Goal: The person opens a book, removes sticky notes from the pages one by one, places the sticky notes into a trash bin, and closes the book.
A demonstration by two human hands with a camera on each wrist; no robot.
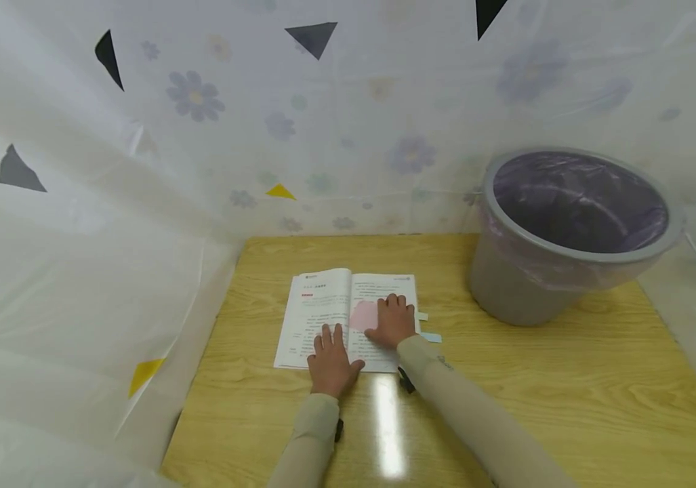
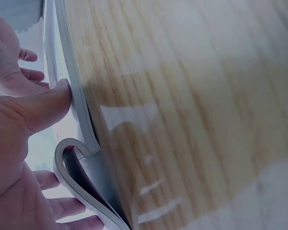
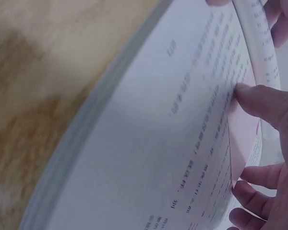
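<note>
One high view, two close ones

The head camera looks forward and down from above, the book at lower centre. Both wrist cameras, close in, share it: along the left wrist's frame left, across the right wrist's centre.

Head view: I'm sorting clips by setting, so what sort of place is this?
Probably a makeshift recording booth: pale sheeting stands behind and on both sides of a wooden table, and dark triangles dot the sheeting.
</note>
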